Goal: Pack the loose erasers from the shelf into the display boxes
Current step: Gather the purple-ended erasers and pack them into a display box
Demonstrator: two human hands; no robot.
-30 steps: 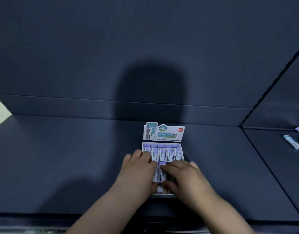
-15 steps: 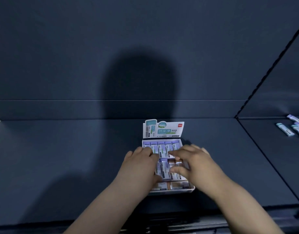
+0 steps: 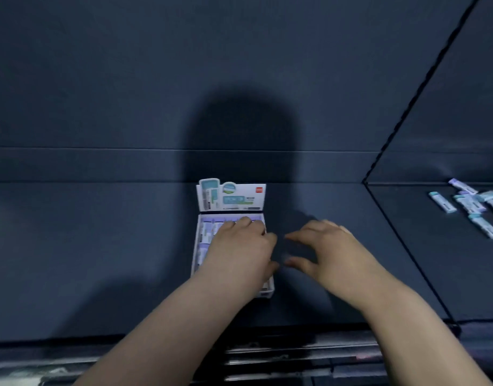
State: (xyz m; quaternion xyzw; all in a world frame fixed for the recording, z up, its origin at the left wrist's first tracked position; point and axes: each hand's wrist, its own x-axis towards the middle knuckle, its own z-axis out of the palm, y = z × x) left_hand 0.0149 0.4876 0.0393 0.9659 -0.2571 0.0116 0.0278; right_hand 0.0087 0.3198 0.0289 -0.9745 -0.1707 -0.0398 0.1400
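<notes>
A white display box (image 3: 197, 247) with its printed lid flap (image 3: 231, 197) standing upright sits on the dark shelf, filled with purple-and-white erasers (image 3: 207, 232). My left hand (image 3: 239, 252) lies flat over the box, fingers pressing on the erasers and covering most of them. My right hand (image 3: 326, 252) hovers just right of the box above the bare shelf, fingers and thumb spread and holding nothing. Several loose erasers (image 3: 472, 207) in blue and purple sleeves lie scattered on the neighbouring shelf panel at the far right.
The dark shelf (image 3: 100, 246) has a back wall rising behind the box and a seam (image 3: 401, 240) dividing it from the right panel. The shelf's front edge (image 3: 267, 355) with metal rails runs along the bottom of the view.
My right hand has lifted off the erasers and moved right, out of the box. My left hand has slid forward over the box. The view has turned right, showing more loose erasers.
</notes>
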